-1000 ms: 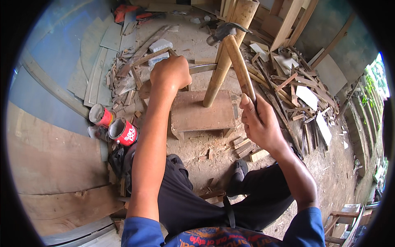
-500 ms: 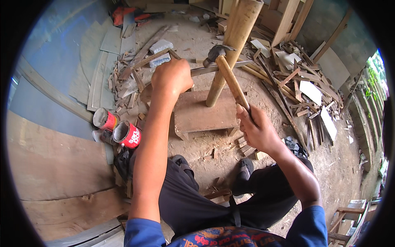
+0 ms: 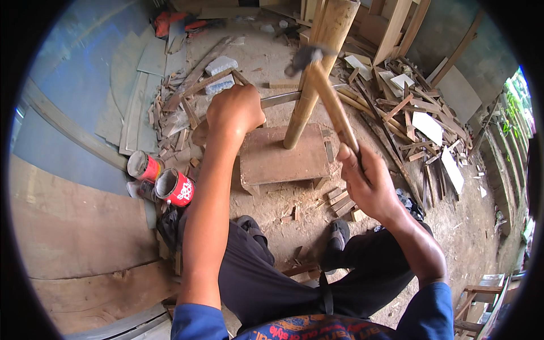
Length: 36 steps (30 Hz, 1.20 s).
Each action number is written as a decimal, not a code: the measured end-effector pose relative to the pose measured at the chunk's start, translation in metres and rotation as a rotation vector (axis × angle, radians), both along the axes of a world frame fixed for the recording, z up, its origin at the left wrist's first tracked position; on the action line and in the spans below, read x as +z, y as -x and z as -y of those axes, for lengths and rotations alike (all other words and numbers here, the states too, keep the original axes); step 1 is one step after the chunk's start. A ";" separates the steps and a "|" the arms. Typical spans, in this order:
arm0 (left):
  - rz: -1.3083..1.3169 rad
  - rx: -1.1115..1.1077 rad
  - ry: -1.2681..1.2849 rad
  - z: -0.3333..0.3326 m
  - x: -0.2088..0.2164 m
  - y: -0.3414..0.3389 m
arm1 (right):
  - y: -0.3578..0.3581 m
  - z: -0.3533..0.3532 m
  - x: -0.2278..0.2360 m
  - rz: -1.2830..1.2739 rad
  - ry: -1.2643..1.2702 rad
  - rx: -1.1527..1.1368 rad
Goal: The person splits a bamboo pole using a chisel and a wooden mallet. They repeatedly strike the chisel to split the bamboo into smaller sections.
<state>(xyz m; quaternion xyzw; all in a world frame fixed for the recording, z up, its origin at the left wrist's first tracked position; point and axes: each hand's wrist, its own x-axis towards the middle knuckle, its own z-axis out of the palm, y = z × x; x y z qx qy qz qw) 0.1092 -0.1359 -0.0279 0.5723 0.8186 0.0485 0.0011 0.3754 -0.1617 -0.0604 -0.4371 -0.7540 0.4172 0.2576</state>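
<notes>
Right now, through the head view, I have the left hand [image 3: 235, 107] curled into a tight fist, its fingers closed on the knife [image 3: 281, 98] at the grip end, which they hide. The blade runs out to the right of those fingers and meets the bamboo pole [image 3: 309, 93]; a bit of it shows past the pole's far side, but I can't tell how deep it sits.

The pole leans, its top tipping right, and its foot rests on the low wooden stool [image 3: 283, 161], below and to the right of my left fingers.

My right hand [image 3: 371, 184] wraps firmly round the lower handle of the hammer [image 3: 333, 105], leaving no gap that I can see. Its blurred head is raised ahead and to the left of those fingers, above the blade.

Small wood blocks [image 3: 343, 202] lie on the floor [image 3: 447, 221], bodyward of the right fingers; a heap of scrap wood [image 3: 407, 107] spreads beyond them to the right. Two red cans [image 3: 180, 190] stand left of the left fingers, nearer the body.
</notes>
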 end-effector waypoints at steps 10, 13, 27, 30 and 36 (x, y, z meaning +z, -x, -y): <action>0.026 -0.018 -0.034 0.007 -0.009 0.005 | 0.007 0.001 -0.004 0.092 -0.072 0.058; 0.063 -0.002 0.013 0.009 -0.005 0.007 | 0.012 0.005 -0.003 -0.080 -0.159 0.018; 0.014 -0.047 -0.068 0.002 -0.017 0.010 | 0.015 -0.001 -0.023 0.072 -0.116 0.014; 0.000 -0.043 -0.101 0.004 -0.017 0.007 | 0.004 0.005 -0.027 0.090 -0.179 0.051; -0.031 -0.085 -0.089 0.001 -0.013 -0.010 | 0.004 0.014 -0.027 0.025 -0.082 -0.020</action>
